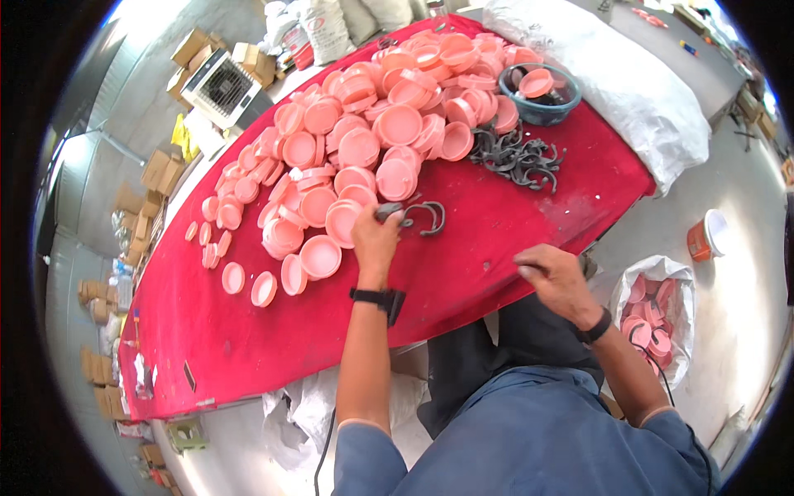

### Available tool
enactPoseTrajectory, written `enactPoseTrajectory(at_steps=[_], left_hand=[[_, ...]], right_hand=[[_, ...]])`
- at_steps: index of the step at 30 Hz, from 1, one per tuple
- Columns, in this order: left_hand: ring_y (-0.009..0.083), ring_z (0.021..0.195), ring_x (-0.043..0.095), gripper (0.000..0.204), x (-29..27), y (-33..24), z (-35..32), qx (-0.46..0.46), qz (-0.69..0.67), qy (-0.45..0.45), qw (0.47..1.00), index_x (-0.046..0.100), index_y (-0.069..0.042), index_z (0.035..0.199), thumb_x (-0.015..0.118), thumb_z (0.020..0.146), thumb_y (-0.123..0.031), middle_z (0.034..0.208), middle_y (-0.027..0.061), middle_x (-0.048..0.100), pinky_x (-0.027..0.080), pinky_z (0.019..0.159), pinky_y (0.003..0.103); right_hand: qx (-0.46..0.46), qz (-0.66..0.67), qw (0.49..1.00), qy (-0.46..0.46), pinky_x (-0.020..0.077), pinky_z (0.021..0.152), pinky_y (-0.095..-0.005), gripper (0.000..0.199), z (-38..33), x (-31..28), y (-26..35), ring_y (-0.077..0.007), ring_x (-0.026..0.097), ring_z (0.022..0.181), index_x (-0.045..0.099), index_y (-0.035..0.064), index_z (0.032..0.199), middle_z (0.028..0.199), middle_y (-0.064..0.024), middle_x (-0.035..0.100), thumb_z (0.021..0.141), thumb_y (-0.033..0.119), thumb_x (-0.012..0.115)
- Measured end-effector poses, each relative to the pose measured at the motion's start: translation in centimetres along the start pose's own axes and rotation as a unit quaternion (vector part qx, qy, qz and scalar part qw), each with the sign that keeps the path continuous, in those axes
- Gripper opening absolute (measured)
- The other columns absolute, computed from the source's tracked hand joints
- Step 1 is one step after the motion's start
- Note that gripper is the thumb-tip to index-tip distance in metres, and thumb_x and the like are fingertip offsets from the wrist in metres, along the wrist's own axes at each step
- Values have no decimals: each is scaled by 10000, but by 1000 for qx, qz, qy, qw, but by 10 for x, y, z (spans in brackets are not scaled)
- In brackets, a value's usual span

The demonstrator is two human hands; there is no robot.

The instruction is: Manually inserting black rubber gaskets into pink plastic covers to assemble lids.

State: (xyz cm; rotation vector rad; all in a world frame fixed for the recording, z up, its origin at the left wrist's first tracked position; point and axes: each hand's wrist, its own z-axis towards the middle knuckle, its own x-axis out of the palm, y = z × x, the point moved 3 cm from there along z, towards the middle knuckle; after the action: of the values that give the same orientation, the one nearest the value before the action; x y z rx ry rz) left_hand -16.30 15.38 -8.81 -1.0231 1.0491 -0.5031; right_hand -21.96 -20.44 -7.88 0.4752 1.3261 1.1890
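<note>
A blue shirt and dark trousers are seen at the lower edge, with both forearms reaching up onto a desk (248, 331) covered in red cloth. A dark band is worn on each wrist.

The right hand (556, 277) is held over the near edge of the desk, its fingers curled loosely inward; whether anything is pinched in them cannot be told. To the right of it, on the floor, a white bag (657, 318) filled with pink caps is seen.

The left hand (376, 240) is stretched further onto the cloth. Its fingers are closed on one end of a dark curved clip (423, 217), which lies on the red cloth just right of the hand and just beside the nearest pink caps.

Beyond the hand, a wide pile of pink caps (356, 140) is spread across the middle and far part of the desk. To the right of that pile, a heap of dark clips (517, 157) is seen, well apart from the held one. Behind the heap, a blue bowl (539, 112) holding 1 pink cap and some dark clips is set. A large white sack (628, 83) lies along the far right edge.
</note>
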Motion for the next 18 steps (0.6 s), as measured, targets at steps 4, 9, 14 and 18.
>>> enactPoseTrajectory(at_steps=[4, 9, 14, 18], left_hand=[[280, 725, 751, 164, -16, -28, -29, 154, 146, 20, 977, 762, -17, 1122, 745, 984, -104, 921, 156, 771, 609, 673, 387], [379, 789, 742, 138, 8, -63, -96, 364, 338, 156, 854, 736, -80, 895, 675, 989, -159, 901, 148, 686, 608, 683, 503], [382, 835, 734, 154, 9, -54, -120, 311, 335, 201, 867, 740, -42, 979, 777, 907, -173, 864, 143, 673, 599, 723, 504], [383, 879, 750, 411, 11, -60, -119, 301, 230, 255, 890, 767, -12, 1088, 906, 819, -290, 949, 159, 731, 610, 781, 496]], right_hand=[[-117, -29, 991, -60, 600, 971, -440, 330, 36, 18, 44, -373, 740, 1104, 746, 4, 1265, 1173, -198, 755, 962, 130, 780], [-174, -74, 982, 9, 597, 976, -461, 358, 53, 56, 73, -392, 734, 1125, 732, 2, 1265, 1191, -212, 752, 935, 132, 776], [-104, -29, 984, 142, 609, 824, -507, 300, 49, 63, 76, -415, 765, 929, 704, 9, 1157, 941, -197, 768, 872, 68, 775], [-82, -57, 980, 173, 601, 847, -509, 362, 39, 61, 63, -455, 748, 997, 632, 21, 1219, 986, -229, 764, 877, 9, 748]])
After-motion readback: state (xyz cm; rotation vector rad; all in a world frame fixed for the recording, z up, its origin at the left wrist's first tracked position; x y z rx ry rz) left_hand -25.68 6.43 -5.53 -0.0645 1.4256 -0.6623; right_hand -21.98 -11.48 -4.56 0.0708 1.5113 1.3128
